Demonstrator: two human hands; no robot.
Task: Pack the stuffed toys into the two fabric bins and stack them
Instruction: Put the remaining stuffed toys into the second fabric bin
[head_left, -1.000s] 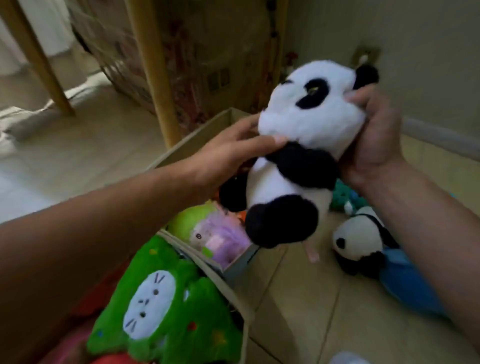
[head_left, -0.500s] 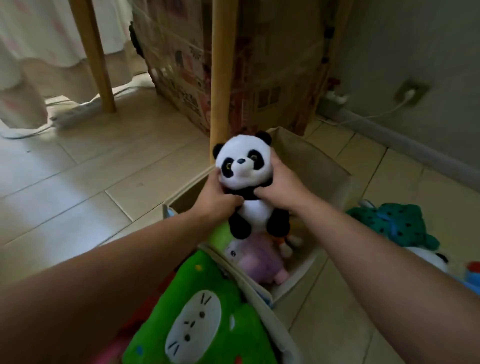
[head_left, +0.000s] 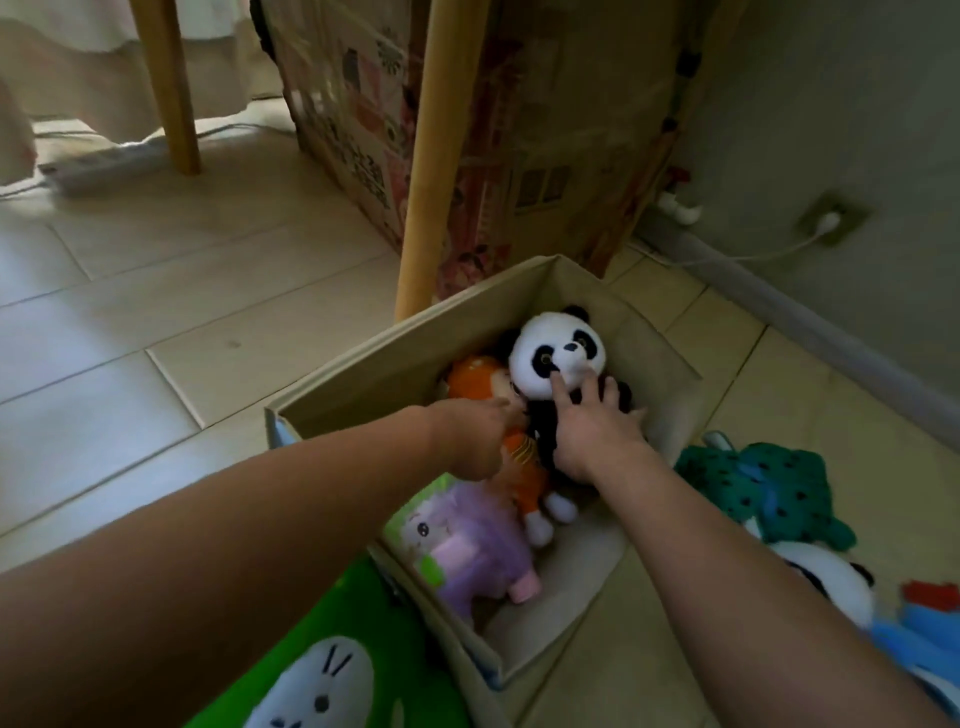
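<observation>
The panda plush (head_left: 558, 358) sits inside the beige fabric bin (head_left: 363, 374). The right hand (head_left: 597, 431) lies spread, fingers wide, on its chest; the left hand (head_left: 480, 434), curled with its grip hidden, presses the orange plush (head_left: 475, 379) beside it. A purple plush (head_left: 475, 551) lies nearer.

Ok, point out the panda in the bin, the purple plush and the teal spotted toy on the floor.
panda (head_left: 550, 345): head view, on its white forehead.
purple plush (head_left: 480, 545): head view, on its fuzzy body.
teal spotted toy (head_left: 763, 483): head view, on its spotted back.
</observation>
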